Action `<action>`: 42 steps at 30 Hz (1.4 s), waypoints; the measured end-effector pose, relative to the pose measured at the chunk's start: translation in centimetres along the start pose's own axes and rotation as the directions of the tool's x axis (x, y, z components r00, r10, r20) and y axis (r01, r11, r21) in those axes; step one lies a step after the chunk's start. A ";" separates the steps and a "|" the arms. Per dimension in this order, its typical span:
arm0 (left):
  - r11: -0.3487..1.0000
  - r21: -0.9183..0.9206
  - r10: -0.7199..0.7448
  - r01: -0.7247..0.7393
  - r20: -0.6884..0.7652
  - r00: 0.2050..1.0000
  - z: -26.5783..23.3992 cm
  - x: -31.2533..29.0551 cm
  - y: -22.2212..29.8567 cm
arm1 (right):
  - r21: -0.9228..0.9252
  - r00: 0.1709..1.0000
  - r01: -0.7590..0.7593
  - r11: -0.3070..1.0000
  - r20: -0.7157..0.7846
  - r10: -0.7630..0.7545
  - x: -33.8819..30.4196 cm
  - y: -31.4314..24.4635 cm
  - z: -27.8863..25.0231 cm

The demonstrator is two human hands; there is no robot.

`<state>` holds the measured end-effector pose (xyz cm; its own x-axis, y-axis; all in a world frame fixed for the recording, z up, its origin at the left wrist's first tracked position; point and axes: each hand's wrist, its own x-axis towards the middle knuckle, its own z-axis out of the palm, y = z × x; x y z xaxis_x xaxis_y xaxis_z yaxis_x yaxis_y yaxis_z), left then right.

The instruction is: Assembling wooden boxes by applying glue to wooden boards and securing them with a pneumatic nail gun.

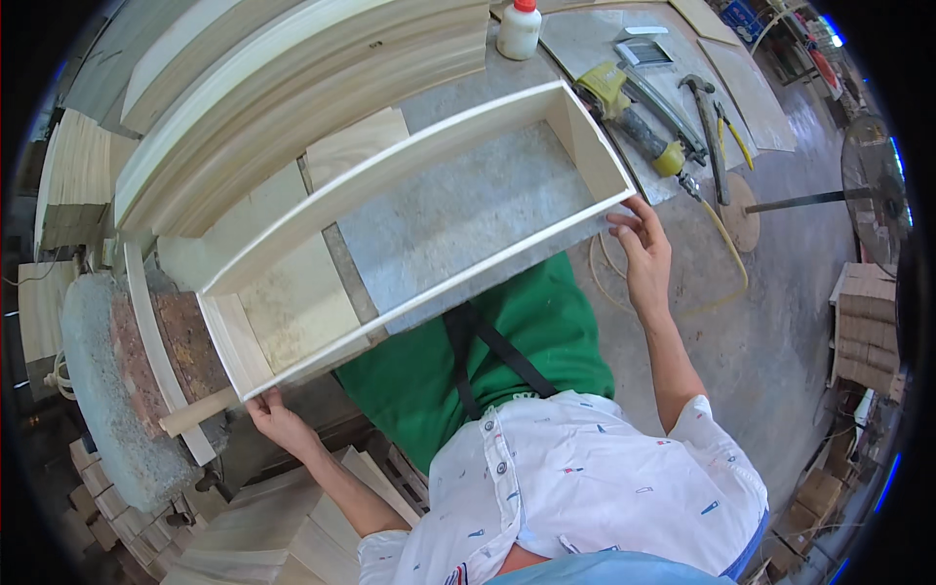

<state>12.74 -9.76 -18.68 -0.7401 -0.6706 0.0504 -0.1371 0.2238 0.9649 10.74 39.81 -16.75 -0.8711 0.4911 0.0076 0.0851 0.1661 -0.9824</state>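
A long, open rectangular frame of pale wooden boards [419, 154] spans the middle of the view. It slants up to the right, with no bottom in it, so the work surface shows through. My left hand [278, 419] grips its near left corner, the fingertips partly hidden under the edge. At the near right corner, my right hand [643, 249] has its fingers bent against the wood. Beyond the frame's right end lies a yellow-green nail gun [604, 93], its yellow hose attached.
Stacked pale boards [312, 88] stand at the back left. A white bottle with a red cap [520, 31], a hammer [707, 127] and yellow-handled pliers [731, 135] are at the far right. A round fan [877, 195] stands farther right. A loose wooden strip [161, 341] lies left.
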 end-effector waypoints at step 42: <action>0.951 0.089 0.257 -0.295 0.302 0.918 3.7 26.7 17.4 | -0.356 0.947 0.259 0.898 0.277 -0.163 21.1 -18.8 7.7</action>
<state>-11.85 -21.12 -1.54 -0.9133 -0.3448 0.2166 0.0298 0.4738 0.8801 -13.00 40.45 0.49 -0.9728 0.2010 0.1154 0.0234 0.5806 -0.8138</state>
